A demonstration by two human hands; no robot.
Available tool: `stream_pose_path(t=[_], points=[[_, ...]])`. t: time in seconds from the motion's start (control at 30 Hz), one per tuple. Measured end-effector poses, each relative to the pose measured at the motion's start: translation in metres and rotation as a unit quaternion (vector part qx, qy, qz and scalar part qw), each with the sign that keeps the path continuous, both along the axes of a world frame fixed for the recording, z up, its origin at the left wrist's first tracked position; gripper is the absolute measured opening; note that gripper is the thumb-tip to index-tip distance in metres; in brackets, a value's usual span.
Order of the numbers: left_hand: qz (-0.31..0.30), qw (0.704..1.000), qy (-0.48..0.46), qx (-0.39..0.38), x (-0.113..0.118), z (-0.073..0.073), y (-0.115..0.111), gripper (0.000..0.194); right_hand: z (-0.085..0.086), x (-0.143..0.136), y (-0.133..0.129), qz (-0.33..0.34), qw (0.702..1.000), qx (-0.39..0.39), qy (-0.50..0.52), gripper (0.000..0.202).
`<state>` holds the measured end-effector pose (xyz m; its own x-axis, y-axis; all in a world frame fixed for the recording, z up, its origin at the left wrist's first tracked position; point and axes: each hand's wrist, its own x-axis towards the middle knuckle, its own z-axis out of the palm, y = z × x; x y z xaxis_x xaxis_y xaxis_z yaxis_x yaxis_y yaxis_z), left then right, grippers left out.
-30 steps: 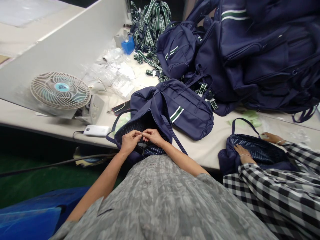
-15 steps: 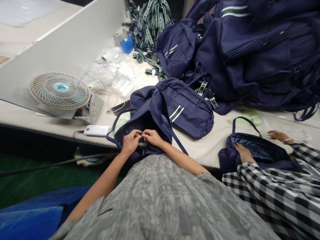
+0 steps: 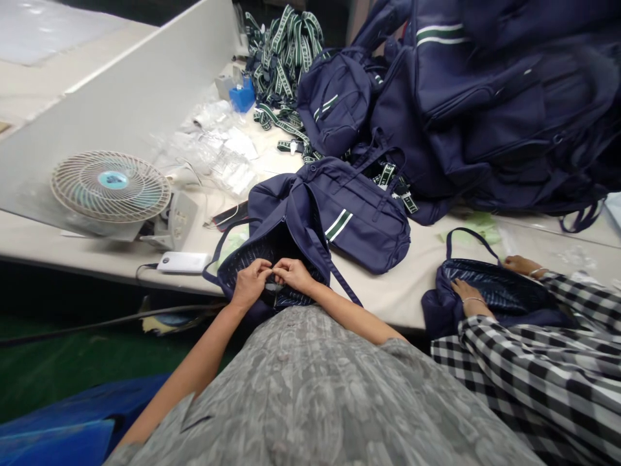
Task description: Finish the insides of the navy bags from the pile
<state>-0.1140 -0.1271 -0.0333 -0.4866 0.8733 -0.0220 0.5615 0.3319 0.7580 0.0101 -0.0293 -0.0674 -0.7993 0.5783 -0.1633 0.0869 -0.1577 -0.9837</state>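
Note:
An unzipped navy bag (image 3: 303, 226) lies at the table's near edge, its patterned lining showing. Over its opening, my left hand (image 3: 251, 281) and my right hand (image 3: 292, 273) meet fingertip to fingertip, both pinched. Whatever is between the fingers is too small to name. Just behind the opening lies a navy bag with a green and white stripe (image 3: 361, 210). One strap of the open bag loops out on the left, another hangs to the right of my right hand.
A fan (image 3: 111, 186) and a white power bank (image 3: 183, 262) stand left on the table (image 3: 383, 298). Striped straps (image 3: 284, 58) and piled navy bags (image 3: 451, 110) lie behind. At right, a co-worker's hands touch another open bag (image 3: 509, 285).
The view has shifted slightly. My hands remain together over the bag opening. At right, the co-worker's far hand has moved left onto the rim of their bag.

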Motion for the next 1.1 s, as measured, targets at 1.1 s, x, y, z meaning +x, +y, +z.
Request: stream_pose_path(t=[1.1], points=[[-0.046,0.998,0.046,0.009,0.007,0.002,0.002,0.022,0.000,0.008,0.000,0.011,0.996,0.087,-0.020,0.011]])
